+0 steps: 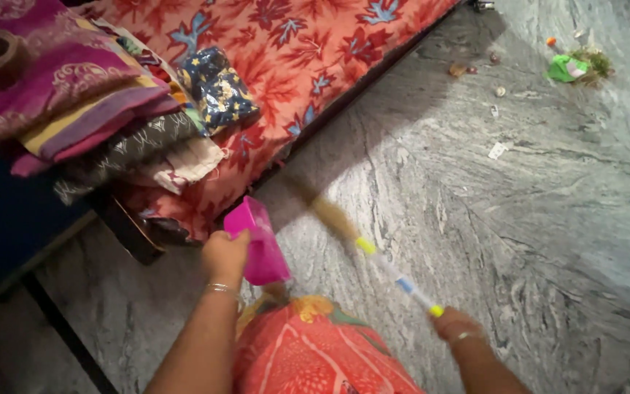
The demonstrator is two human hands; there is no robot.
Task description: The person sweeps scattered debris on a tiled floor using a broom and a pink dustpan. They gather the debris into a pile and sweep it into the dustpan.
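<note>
Two hands at floor level beside a bed, one with a dustpan, one with a broom.

The left hand (224, 255) is closed round the bright pink plastic dustpan (260, 241), held just off the grey marbled stone floor (548, 241) beside the red leaf-patterned bedspread (308, 51). The right hand (455, 322) grips the end of the white broom handle with yellow and blue bands (399, 277) (its brush blurred), hands well apart. Scattered litter (574, 67) lies far off; folded cloths (103, 124) are stacked on the bed.
</note>
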